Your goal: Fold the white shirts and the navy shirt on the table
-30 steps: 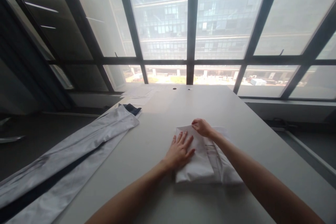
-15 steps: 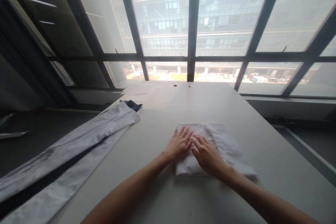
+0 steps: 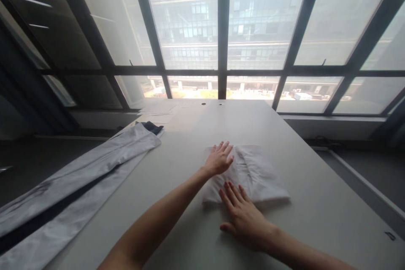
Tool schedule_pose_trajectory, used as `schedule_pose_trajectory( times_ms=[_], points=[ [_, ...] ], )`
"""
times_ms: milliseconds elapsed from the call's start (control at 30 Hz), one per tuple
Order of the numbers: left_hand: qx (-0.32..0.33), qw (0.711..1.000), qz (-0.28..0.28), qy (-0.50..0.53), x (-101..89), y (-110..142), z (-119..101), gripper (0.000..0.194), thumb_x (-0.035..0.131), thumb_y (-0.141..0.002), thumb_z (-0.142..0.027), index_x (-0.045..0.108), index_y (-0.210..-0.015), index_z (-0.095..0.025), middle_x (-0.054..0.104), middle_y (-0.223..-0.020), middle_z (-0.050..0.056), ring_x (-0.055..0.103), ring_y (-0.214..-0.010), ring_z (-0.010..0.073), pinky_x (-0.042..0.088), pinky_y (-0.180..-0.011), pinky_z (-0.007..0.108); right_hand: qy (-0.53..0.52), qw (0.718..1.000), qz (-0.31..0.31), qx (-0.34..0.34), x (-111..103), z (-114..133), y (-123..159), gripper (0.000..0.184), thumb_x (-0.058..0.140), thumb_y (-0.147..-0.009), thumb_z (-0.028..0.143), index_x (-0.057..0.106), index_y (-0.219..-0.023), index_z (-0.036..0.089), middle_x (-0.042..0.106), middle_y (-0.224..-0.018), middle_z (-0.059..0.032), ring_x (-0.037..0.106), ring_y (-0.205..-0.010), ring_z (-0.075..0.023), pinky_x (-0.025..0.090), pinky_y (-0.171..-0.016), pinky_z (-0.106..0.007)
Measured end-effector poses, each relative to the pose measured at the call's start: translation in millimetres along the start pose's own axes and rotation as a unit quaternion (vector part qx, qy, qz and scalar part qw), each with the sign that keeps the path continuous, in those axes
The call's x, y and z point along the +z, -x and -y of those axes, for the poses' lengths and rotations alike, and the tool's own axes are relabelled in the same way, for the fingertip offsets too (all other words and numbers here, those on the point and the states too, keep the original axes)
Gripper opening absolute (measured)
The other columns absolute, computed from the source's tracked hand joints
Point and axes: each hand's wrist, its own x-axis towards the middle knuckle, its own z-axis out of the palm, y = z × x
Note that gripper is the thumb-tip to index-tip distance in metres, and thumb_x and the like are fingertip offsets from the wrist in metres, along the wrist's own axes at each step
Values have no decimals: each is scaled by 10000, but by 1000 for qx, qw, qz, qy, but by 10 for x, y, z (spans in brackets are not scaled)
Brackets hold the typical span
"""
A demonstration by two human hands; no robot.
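The left hand [image 3: 219, 160] lay flat, fingers spread, toward the far left of the folded white cloth [image 3: 265, 177]; the right hand [image 3: 247, 219], apart from it, extended straightened fingers over the near edge. The cloth rested on the pale surface [image 3: 180, 152].

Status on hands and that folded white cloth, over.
Left hand open, atop folded white cloth; right hand open, across its near edge. Nothing else on it.

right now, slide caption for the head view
Left hand spread on folded white cloth, right hand across its near edge.
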Motion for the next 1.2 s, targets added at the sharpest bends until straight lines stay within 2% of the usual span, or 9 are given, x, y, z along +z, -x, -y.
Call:
schedule_pose_trajectory(
  times_ms=[133,233,300,400,500,733,900,1033,1200],
  points=[
    [-30,999,24,-17,170,-176,-59,615,299,-1039,-533,347,-1572,-231,299,-1645,95,210,-1524,346,191,-1202,599,-11,998,-29,-62,-126,46,110,701,572,-972,420,328,-1574,156,207,-1658,-163,98,-1549,-301,96,-1252,-555],
    [-31,999,1,-16,275,-181,-17,620,282,-1045,-519,296,-1594,-232,309,-1642,87,209,-1528,320,177,-1214,576,9,992,-101,-75,-201,106,167,536,524,-1003,375,454,-1492,168,267,-1650,-141,103,-1552,-278,62,-1259,-547],
    [-33,999,-12,-10,305,-168,7,625,284,-1044,-508,278,-1599,-220,318,-1638,87,211,-1529,308,169,-1221,564,9,989,-121,-88,-197,138,153,504,505,-1011,361,469,-1473,162,281,-1649,-133,121,-1551,-260,110,-1267,-498],
    [-33,999,-15,-1,304,-161,20,619,281,-1045,-496,311,-1584,-194,338,-1628,97,221,-1526,306,171,-1222,561,-2,987,-95,-129,-104,135,84,570,525,-998,376,414,-1513,157,265,-1653,-139,173,-1542,-269,216,-1252,-456],
    [-31,999,-12,8,286,-164,28,614,256,-1051,-500,343,-1569,-183,355,-1619,105,237,-1521,309,188,-1217,568,-11,985,-68,-159,5,79,37,607,576,-967,384,429,-1508,151,269,-1648,-152,223,-1527,-299,238,-1244,-476],
    [-11,999,-30,25,251,-151,19,561,278,-1061,-494,386,-1539,-223,361,-1619,79,249,-1520,261,212,-1216,557,-45,981,-155,-104,23,-93,1,474,494,-921,110,564,-1388,152,540,-1495,-113,436,-1430,-236,352,-1206,-412],
    [-5,998,-52,46,20,-129,-29,490,354,-1057,-439,484,-1471,-209,423,-1583,76,304,-1496,259,198,-1230,527,-18,978,-190,-86,65,-159,-62,421,491,-898,78,632,-1291,137,583,-1445,-133,489,-1387,-265,432,-1153,-431],
    [65,992,-37,98,-311,218,-33,455,412,-1048,-409,515,-1443,-208,491,-1523,93,376,-1448,260,283,-1209,454,19,973,-215,-83,142,-185,-83,478,478,-871,29,614,-1323,108,592,-1428,-159,507,-1370,-285,452,-1137,-451],
    [127,987,3,99,-508,1112,-5,331,662,-909,-350,607,-1213,-232,597,-1241,93,543,-1175,259,450,-1056,412,36,972,-216,-85,214,-211,-101,495,458,-893,22,592,-1365,89,582,-1435,-179,493,-1385,-288,441,-1147,-457]
  ],
)
